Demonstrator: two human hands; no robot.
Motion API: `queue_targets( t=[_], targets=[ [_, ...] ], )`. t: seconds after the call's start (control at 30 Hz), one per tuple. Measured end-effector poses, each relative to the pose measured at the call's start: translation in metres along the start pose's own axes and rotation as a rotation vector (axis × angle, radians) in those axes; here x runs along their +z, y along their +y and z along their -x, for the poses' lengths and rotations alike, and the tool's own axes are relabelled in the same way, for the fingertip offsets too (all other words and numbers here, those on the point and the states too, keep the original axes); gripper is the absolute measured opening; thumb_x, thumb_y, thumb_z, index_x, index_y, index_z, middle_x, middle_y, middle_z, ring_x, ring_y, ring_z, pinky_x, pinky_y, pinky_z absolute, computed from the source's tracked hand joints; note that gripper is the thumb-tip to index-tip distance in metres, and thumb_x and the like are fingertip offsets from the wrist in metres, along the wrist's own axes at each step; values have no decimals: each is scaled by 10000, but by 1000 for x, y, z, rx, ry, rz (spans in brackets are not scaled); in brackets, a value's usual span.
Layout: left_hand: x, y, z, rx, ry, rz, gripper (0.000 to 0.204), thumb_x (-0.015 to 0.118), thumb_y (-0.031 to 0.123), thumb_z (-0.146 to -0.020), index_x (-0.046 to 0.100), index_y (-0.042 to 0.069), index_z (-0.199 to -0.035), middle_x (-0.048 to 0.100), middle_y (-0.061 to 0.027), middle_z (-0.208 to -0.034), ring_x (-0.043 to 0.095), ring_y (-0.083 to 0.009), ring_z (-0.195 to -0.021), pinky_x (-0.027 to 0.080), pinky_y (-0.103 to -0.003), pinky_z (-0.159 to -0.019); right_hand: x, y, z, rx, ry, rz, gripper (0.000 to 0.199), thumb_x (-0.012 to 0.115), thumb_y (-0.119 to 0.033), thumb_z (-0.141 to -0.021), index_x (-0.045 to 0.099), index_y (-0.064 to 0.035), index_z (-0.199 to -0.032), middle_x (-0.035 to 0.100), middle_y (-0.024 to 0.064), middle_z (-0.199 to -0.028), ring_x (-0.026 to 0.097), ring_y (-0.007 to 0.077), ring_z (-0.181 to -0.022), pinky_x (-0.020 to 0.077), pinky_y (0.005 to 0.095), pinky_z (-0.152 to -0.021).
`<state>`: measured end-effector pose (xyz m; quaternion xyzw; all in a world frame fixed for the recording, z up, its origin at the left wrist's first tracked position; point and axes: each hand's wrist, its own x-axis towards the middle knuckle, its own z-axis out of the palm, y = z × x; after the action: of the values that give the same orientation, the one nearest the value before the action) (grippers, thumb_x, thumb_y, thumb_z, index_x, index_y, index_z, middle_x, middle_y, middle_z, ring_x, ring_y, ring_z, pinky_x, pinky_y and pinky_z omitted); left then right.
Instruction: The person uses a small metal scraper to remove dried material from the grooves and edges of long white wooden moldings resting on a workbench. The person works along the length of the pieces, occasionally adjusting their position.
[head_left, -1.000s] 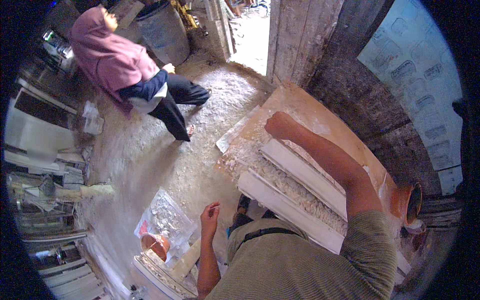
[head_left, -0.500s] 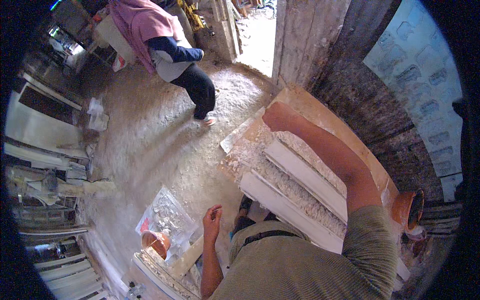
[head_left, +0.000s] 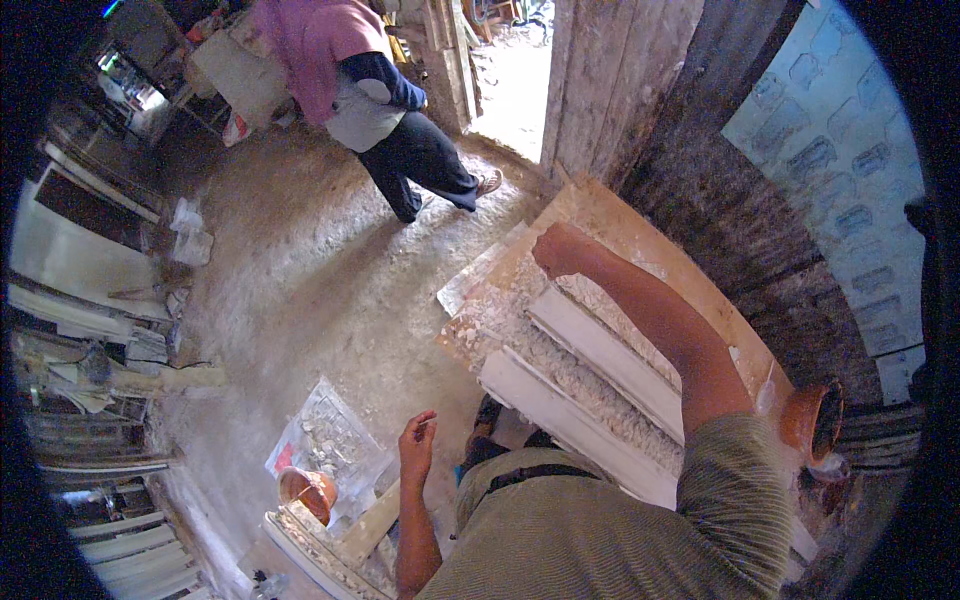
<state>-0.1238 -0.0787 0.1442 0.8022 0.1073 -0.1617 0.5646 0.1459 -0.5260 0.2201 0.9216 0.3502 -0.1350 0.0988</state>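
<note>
My right hand (head_left: 558,250) is stretched over the far end of a plaster-crusted board (head_left: 597,203). It looks closed; its fingers point down and away, so whatever it holds is hidden. Beside that forearm lie two long white moulding strips, the inner one (head_left: 610,335) and the nearer one (head_left: 545,405), with rough, crumbly plaster (head_left: 590,375) between them. My left hand (head_left: 417,440) hangs in the air left of the board, fingers loosely bent and apart, nothing visible in it.
A person (head_left: 375,115) in a pink head covering walks near the bright doorway (head_left: 515,90). An orange bucket (head_left: 308,492) and a plastic sheet with plaster scraps (head_left: 335,440) lie at lower left. Another orange bucket (head_left: 812,420) stands at right. White strips (head_left: 135,560) are stacked at far left.
The person in pink has stepped rightward toward the doorway. My right hand has shifted slightly right and down at the board's far end. My left hand has hardly moved.
</note>
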Motion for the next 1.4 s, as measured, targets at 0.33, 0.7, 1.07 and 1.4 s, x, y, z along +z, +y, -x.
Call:
queue_targets(
  t=[0.33,0.7,1.07,1.4],
  targets=[
    [2,-12,4,27,38,43,241,657,166,-1006,699,67,-1221,729,-59,-1136,666,-144,-984,527,-320,-899,5,-5,6,43,57,-12,202,739,-276,-690,754,-84,-752,736,161,-785,727,369,-751,567,480,-673],
    [4,-9,5,24,27,12,245,653,136,-998,689,56,-1227,727,-57,-1152,667,-144,-998,519,-304,-905,-36,-74,18,13,-70,-25,192,712,-226,-794,761,-49,-850,762,165,-898,755,350,-851,604,473,-739],
    [6,-3,5,34,13,32,240,650,133,-997,691,56,-1220,722,-65,-1167,669,-162,-1060,512,-319,-961,-26,-76,18,42,73,24,156,707,-212,-768,747,-75,-832,755,142,-865,752,322,-844,595,452,-735],
    [1,-12,15,34,32,18,236,658,126,-992,697,62,-1217,726,-58,-1132,666,-148,-1004,519,-312,-927,-20,-87,14,45,76,56,127,706,-188,-783,752,-81,-834,750,143,-834,752,320,-803,592,454,-710]
  ],
)
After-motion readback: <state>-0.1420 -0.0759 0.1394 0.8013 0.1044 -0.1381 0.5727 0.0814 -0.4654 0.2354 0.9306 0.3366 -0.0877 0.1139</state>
